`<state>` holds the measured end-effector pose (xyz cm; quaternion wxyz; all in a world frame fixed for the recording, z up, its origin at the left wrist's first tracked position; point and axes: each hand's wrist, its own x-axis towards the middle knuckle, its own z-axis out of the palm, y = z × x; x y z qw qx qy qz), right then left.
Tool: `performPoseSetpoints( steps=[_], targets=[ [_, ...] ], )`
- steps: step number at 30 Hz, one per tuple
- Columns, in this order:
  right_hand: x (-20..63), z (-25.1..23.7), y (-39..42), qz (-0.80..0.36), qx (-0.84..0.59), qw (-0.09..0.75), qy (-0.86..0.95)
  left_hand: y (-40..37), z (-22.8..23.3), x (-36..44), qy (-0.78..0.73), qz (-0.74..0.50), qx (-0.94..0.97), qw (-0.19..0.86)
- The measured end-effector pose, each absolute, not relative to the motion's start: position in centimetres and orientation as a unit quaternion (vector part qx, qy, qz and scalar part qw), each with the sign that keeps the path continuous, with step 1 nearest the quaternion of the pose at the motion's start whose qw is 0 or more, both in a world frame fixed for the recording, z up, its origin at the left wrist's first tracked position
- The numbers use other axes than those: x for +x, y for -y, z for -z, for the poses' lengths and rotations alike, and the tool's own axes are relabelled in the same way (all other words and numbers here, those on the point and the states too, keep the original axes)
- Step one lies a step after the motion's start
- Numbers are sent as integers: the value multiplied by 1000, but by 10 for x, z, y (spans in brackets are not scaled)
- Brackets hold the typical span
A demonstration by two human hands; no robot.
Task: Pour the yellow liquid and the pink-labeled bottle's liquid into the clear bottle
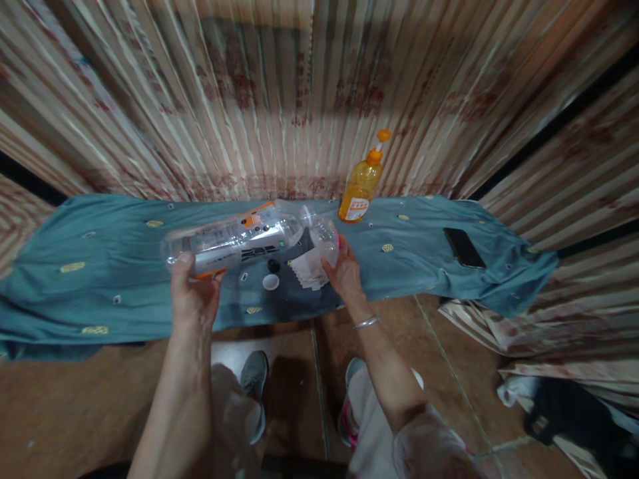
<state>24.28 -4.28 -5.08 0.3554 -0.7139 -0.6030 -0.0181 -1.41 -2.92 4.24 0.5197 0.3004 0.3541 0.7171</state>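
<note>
Near frame centre, a clear plastic bottle is held on its side, roughly horizontal, w/ both hands. Its base end points to the left of frame, its neck end to the right. An orange-edged label w/ dark print is seen along its body.

L hand: closed round the base end from below, thumb up against the bottle wall, fingers wrapped under it. Grip is firm, hand fully curled on the bottle.

R hand: set at the neck end, fingers curled up to the bottle's shoulder, touching it. A pink bit is glimpsed by the fingertips; what it is can't be told. A metal bangle is worn on that wrist.

Below the bottle, centre frame, a white cap and a small dark round item are laid on a teal cloth, just beside each other. A white crumpled cloth/tissue lies next to them, close to the R hand.

Upper right of centre: an orange pump bottle is stood upright at the cloth's far edge, against striped curtain. Right of frame: a black phone is laid flat on the cloth, well apart from the hands.

Lower frame: tiled floor, grey shoes seen betw. the arms.
</note>
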Motion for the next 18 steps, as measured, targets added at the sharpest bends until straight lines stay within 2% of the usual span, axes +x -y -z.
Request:
performPoseSetpoints(
  steps=[18],
  targets=[
    [245,56,41,28,-713,366,597,27,-41,-18,-372,-687,308,543]
  ],
)
